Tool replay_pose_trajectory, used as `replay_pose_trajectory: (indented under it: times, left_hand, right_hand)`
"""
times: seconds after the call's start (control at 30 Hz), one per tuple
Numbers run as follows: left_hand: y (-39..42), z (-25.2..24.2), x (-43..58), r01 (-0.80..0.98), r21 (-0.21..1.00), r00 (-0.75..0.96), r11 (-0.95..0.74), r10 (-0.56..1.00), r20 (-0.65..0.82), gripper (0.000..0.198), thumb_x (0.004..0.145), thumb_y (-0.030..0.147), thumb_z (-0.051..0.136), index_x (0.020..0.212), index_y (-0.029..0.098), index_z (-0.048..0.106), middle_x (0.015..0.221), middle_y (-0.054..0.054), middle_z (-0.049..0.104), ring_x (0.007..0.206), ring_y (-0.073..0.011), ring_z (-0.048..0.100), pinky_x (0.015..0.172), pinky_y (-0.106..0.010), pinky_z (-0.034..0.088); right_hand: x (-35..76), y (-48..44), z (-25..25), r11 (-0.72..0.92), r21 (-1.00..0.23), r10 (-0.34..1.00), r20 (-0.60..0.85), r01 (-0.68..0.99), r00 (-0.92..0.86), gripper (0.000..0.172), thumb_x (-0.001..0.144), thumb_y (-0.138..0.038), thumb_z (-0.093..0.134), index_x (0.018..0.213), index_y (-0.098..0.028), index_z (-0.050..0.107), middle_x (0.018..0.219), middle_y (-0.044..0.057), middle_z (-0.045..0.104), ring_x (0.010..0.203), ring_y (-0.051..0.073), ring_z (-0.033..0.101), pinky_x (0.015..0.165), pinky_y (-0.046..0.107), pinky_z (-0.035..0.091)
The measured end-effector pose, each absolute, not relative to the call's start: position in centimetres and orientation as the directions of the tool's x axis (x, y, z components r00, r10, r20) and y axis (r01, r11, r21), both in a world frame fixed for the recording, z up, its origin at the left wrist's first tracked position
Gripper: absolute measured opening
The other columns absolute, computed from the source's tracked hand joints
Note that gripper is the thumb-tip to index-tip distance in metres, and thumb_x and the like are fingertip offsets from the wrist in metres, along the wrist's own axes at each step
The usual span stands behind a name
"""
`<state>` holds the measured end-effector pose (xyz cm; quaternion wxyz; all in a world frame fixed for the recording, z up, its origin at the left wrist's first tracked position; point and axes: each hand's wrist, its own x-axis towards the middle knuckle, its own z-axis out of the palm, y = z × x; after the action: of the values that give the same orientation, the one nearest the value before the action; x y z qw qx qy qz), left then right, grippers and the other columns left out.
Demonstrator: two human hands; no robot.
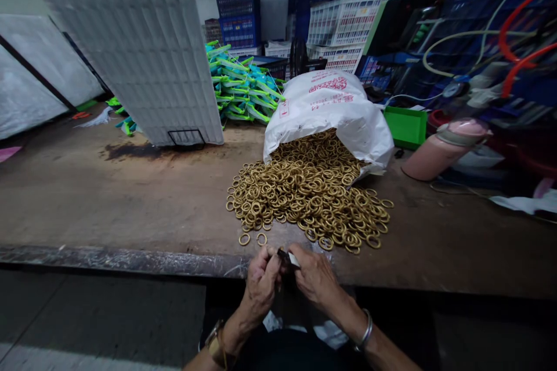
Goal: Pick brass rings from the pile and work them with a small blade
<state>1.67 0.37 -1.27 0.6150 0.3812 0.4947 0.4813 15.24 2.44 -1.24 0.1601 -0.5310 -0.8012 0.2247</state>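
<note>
Both hands meet at the table's front edge, just below a heap of brass-coloured metal rings. My right hand is closed around a small tool with a white part and a dark end; its kind is too small to tell. Fingers pinched, my left hand touches the dark end of that tool. Whatever sits between the left fingertips is hidden. Two loose rings lie just beyond the left hand, the nearer one with a gap in it. The heap spills from the mouth of a white woven sack lying on its side.
A tall white ribbed panel stands on the wooden table at left. Behind it lie green and turquoise plastic pieces. At right are a green tray, a pink bottle and hoses. Stacked crates fill the back.
</note>
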Motion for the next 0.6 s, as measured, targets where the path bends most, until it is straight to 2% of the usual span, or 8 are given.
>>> replay_pose_trajectory:
  times: [0.1, 0.17, 0.3, 0.47, 0.6]
  left_hand:
    - [-0.6, 0.3, 1.6, -0.187, 0.955, 0.069, 0.232, 0.972, -0.223, 0.036, 0.074, 0.051, 0.05, 0.064, 0.017, 0.043, 0.052, 0.005, 0.041, 0.043, -0.0051, 0.035, 0.042, -0.017, 0.03]
    - [-1.3, 1.6, 1.6, -0.193, 0.954, 0.156, 0.229, 0.967, -0.2, 0.033, 0.075, 0.048, 0.052, 0.064, 0.017, 0.046, 0.053, 0.004, 0.044, 0.043, -0.0056, 0.038, 0.043, -0.018, 0.032]
    - [-2.0, 2.7, 1.5, -0.396, 0.852, 0.311, 0.342, 0.923, -0.226, 0.027, 0.076, 0.042, 0.053, 0.068, 0.016, 0.049, 0.058, 0.001, 0.051, 0.04, -0.0062, 0.042, 0.04, -0.019, 0.036]
    - [-1.8, 1.2, 0.1, -0.586, 0.703, 0.251, 0.404, 0.915, -0.317, 0.025, 0.076, 0.037, 0.053, 0.074, 0.012, 0.056, 0.064, -0.004, 0.055, 0.047, -0.0086, 0.047, 0.04, -0.019, 0.037]
    - [-1.7, 0.7, -1.3, -0.703, 0.57, 0.208, 0.426, 0.889, -0.408, 0.018, 0.068, 0.031, 0.063, 0.073, 0.017, 0.054, 0.069, -0.002, 0.057, 0.049, -0.0087, 0.047, 0.04, -0.018, 0.034]
  right_hand:
    - [15.5, 2.7, -1.5, 0.336, -0.501, 0.922, 0.001, 0.798, -0.388, 0.021, 0.067, -0.008, 0.038, 0.079, -0.021, 0.051, 0.057, -0.001, 0.054, 0.05, 0.013, 0.046, 0.049, 0.026, 0.021]
    - [15.4, 3.1, -1.6, 0.319, -0.454, 0.931, -0.015, 0.832, -0.365, 0.02, 0.07, -0.011, 0.04, 0.081, -0.021, 0.052, 0.059, 0.0, 0.055, 0.051, 0.014, 0.047, 0.049, 0.026, 0.021]
    - [14.1, 4.3, -1.1, 0.261, -0.398, 0.942, -0.093, 0.879, -0.322, 0.019, 0.073, -0.011, 0.04, 0.083, -0.02, 0.053, 0.059, 0.001, 0.057, 0.051, 0.014, 0.049, 0.047, 0.026, 0.021]
    - [11.1, 5.3, -0.7, 0.264, -0.41, 0.956, -0.005, 0.873, -0.292, 0.016, 0.079, -0.016, 0.042, 0.092, -0.019, 0.051, 0.084, 0.005, 0.062, 0.071, 0.016, 0.056, 0.057, 0.026, 0.032]
    - [9.2, 5.4, -1.4, 0.269, -0.337, 0.961, 0.024, 0.902, -0.277, 0.022, 0.081, -0.02, 0.042, 0.102, -0.02, 0.047, 0.1, 0.007, 0.058, 0.08, 0.02, 0.056, 0.063, 0.03, 0.035]
